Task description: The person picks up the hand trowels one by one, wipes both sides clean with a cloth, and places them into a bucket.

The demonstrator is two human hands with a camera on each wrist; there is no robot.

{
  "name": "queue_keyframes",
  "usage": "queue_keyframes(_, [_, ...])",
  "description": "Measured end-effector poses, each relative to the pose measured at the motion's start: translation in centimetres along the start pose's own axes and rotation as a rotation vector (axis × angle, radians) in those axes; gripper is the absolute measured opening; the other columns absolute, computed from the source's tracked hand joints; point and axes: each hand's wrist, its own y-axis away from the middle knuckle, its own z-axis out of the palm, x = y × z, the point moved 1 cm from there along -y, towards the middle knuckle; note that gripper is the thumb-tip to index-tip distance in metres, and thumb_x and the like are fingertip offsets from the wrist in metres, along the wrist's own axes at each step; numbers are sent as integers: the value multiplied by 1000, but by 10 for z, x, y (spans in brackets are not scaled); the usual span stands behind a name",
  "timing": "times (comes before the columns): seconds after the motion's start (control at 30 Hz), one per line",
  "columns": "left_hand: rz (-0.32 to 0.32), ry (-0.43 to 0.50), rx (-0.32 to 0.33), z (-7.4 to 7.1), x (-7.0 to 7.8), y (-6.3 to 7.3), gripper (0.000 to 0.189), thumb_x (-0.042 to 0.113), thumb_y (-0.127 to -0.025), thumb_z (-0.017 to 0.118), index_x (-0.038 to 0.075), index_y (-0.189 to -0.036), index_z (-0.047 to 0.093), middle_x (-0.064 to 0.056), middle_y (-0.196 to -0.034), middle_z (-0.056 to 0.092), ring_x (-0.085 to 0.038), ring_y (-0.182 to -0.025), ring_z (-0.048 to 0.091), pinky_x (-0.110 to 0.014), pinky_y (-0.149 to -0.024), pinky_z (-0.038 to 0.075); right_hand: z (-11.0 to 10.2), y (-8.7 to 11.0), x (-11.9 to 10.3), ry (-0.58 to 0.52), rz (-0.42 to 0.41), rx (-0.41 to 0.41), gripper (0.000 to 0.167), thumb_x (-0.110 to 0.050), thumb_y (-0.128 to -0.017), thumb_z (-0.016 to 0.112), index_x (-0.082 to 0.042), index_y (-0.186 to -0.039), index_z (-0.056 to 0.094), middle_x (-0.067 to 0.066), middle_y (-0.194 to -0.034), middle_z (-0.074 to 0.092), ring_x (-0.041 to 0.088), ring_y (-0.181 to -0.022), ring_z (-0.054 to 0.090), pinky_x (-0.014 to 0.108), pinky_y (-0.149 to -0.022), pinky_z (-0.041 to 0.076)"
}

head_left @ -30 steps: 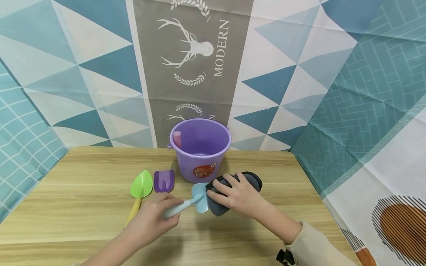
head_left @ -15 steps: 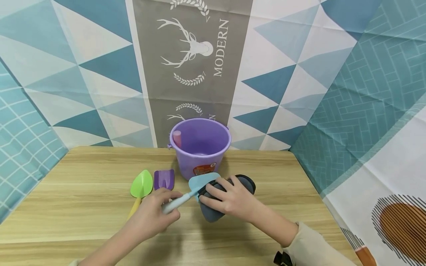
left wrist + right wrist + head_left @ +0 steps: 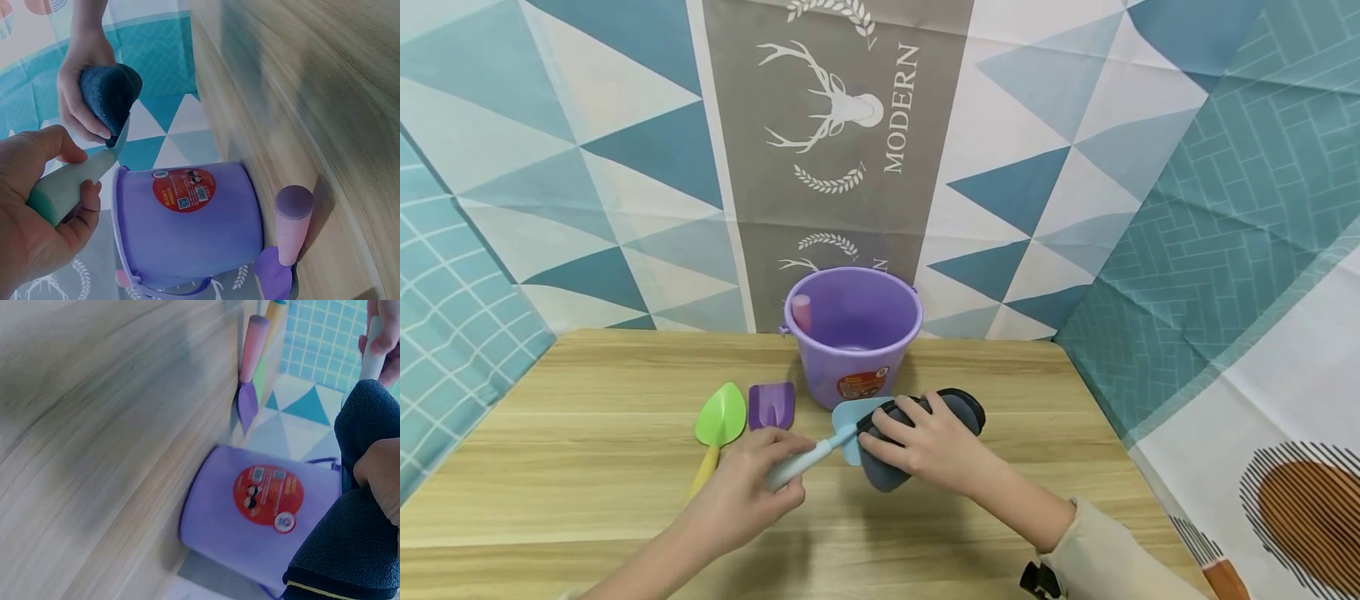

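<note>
The left hand (image 3: 748, 482) has its fingers clamped on a shovel (image 3: 802, 464); the right hand (image 3: 927, 446) has its fingers clamped on a cloth (image 3: 882, 475) against the blade (image 3: 852, 413), near the bucket (image 3: 829, 368).

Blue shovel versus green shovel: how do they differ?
The blue shovel is held in the left hand; the green shovel lies on the table. The blue shovel's handle is pale blue, the green shovel's yellow. A dark cloth partly covers the blue shovel's blade; the green shovel's blade is uncovered. Both have straight handles.
</note>
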Motion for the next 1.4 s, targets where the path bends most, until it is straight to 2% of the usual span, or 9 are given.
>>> queue_keyframes(0.17, [54, -40, 34, 0, -3, 4, 37, 2, -62, 71, 11, -97, 72, 7, -92, 64, -3, -78, 51, -18, -64, 43, 1, 12, 8, -40, 45, -82, 26, -19, -93, 53, -28, -116, 60, -2, -110, 61, 23, -90, 58, 38, -63, 50])
queue_keyframes(0.27, [51, -30, 47, -1, -6, 6, 38, 0, -60, 72, 9, -97, 72, 7, -91, 63, -2, -78, 49, -18, -63, 43, 1, 17, 12, -73, 80, -113, 38, -22, -82, 69, -27, -118, 60, -1, -112, 60, 24, -92, 58, 40, -65, 50])
queue_keyframes(0.33, [37, -9, 44, -2, -7, 8, 38, 0, -61, 72, 9, -98, 72, 8, -91, 63, -1, -77, 49, -17, -62, 44, 2, 18, 15, -90, 96, -116, 43, -22, -78, 73, -26, -119, 60, 0, -113, 60, 25, -93, 59, 41, -65, 51])
queue_keyframes(0.43, [6, 22, 27, -3, -7, 8, 36, 0, -64, 72, 10, -99, 71, 8, -92, 63, -1, -77, 48, -17, -61, 44, 2, 17, 16, -113, 111, -85, 36, -18, -84, 65, -25, -119, 60, 1, -114, 61, 26, -92, 59, 41, -64, 50])
queue_keyframes(0.53, [-19, 36, 19, -3, -5, 7, 34, 1, -68, 72, 12, -100, 71, 8, -93, 64, -1, -77, 49, -17, -62, 45, 2, 11, 15, -116, 112, -32, 28, -16, -95, 49, -25, -119, 61, 1, -114, 62, 24, -92, 58, 40, -63, 50])
queue_keyframes(0.67, [-31, 36, 16, -2, -1, 4, 31, 3, -70, 73, 14, -100, 72, 9, -94, 66, -3, -80, 52, -19, -65, 45, 1, 0, 12, -111, 103, 39, 33, -16, -102, 35, -26, -116, 63, 0, -111, 64, 22, -90, 58, 36, -61, 49])
queue_keyframes(0.93, [20, 13, 56, 2, 4, 1, 30, 6, -68, 76, 17, -96, 73, 9, -93, 67, -4, -80, 54, -19, -66, 45, 1, -14, 5, -96, 72, 95, 30, -15, -100, 40, -26, -115, 63, -1, -109, 64, 21, -88, 58, 33, -57, 47])
queue_keyframes(1.17, [46, 58, 54, 0, 8, 2, 30, 3, -70, 74, 14, -98, 72, 8, -96, 65, -2, -80, 52, -18, -64, 45, 1, -17, 6, -34, 53, 91, 28, -18, -99, 41, -26, -115, 62, 0, -108, 64, 22, -88, 59, 35, -57, 48])
queue_keyframes(1.4, [105, 42, 145, -2, 4, 5, 31, 0, -66, 74, 11, -95, 72, 8, -93, 66, -2, -79, 52, -17, -64, 45, 3, -9, 12, 9, 60, 59, 28, -19, -100, 40, -26, -114, 63, 0, -107, 64, 23, -87, 60, 37, -58, 49])
